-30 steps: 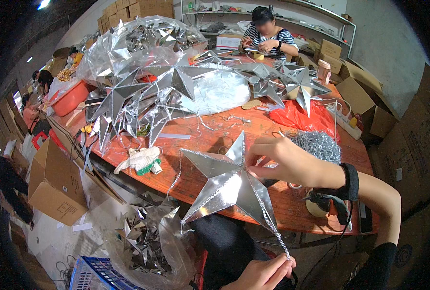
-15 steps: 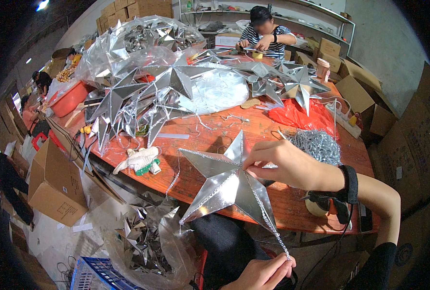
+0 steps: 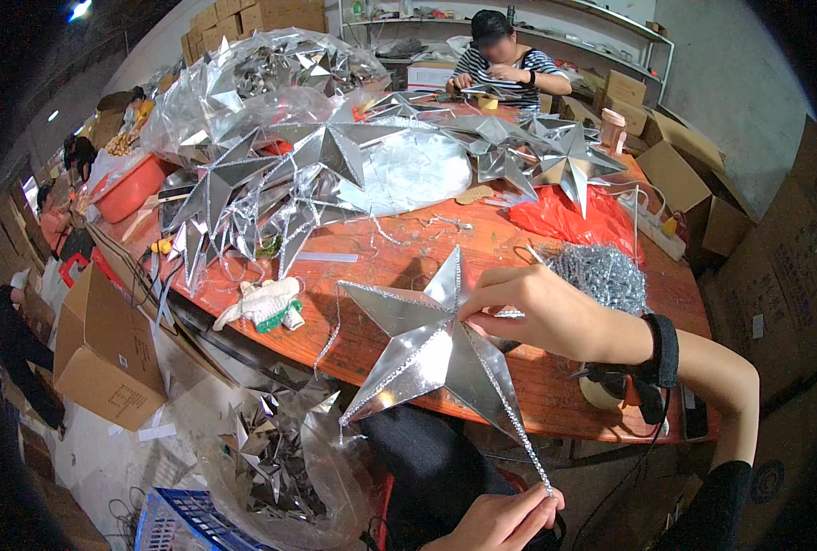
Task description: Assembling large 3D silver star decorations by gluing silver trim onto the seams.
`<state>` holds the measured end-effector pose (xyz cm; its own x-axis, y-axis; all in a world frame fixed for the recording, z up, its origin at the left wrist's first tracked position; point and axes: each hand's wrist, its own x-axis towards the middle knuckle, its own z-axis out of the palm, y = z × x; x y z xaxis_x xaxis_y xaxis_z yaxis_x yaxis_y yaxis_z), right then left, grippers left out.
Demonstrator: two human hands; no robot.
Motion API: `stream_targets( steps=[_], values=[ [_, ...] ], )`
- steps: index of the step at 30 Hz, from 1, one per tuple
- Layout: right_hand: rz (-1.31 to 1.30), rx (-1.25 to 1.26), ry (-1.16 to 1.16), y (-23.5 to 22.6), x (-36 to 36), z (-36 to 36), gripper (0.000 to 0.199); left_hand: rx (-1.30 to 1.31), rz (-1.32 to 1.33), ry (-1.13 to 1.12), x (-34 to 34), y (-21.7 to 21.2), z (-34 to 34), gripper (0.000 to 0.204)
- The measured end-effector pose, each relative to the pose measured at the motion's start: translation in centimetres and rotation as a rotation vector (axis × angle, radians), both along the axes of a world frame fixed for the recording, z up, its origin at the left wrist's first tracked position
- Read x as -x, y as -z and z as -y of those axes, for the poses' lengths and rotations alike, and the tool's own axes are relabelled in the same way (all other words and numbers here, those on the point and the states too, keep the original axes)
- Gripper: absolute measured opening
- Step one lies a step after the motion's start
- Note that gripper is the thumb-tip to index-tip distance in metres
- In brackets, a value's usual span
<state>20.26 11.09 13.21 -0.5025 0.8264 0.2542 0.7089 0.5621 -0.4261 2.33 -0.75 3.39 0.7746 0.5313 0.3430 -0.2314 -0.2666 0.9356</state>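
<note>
A silver five-pointed star is held at the table's near edge, over my dark-trousered leg. Sparkly silver trim runs along several of its ridges, and a loose strand dangles from its left point. My left hand pinches the lower right tip, where the trim ends between thumb and fingers. My right hand, with a black band at the wrist, is closed at the star's right side near the centre. Its fingertips press on the ridge there; whether they grip trim or the star's edge is hard to see.
A glue gun lies by my right forearm, beside a heap of silver trim. A white glove rests on the table's left. Finished-looking stars pile up behind. A bag of stars stands on the floor. A co-worker sits opposite.
The star and both my hands have barely shifted. Across the table, the co-worker has raised one hand and changed the position of the other.
</note>
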Motion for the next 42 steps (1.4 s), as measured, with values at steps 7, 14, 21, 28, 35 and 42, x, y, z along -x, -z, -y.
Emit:
stream_targets(
  steps=[7,14,21,28,35,42],
  values=[
    [-0.013,-0.001,0.012,-0.2,-0.3,0.4,0.016,0.045,-0.002,0.024,-0.4,0.6,0.5,0.01],
    [-0.068,-0.008,-0.023,0.6,0.1,-0.3,0.015,0.051,-0.07,-0.022,-0.3,1.2,0.2,0.009],
    [-0.083,0.009,0.006,-0.1,-0.5,0.7,0.013,0.047,-0.063,-0.008,-0.7,1.6,0.7,0.009],
    [-0.075,-0.041,-0.025,0.3,-0.2,0.0,0.014,0.069,-0.085,-0.033,-0.6,1.5,0.6,0.01],
    [-0.103,-0.01,-0.037,0.8,0.0,-0.2,0.014,0.089,-0.104,-0.038,-0.6,1.8,0.4,0.011],
    [-0.074,-0.046,-0.048,0.8,-0.1,-0.2,0.016,0.075,-0.105,-0.053,-0.4,2.1,0.6,0.011]
  ],
)
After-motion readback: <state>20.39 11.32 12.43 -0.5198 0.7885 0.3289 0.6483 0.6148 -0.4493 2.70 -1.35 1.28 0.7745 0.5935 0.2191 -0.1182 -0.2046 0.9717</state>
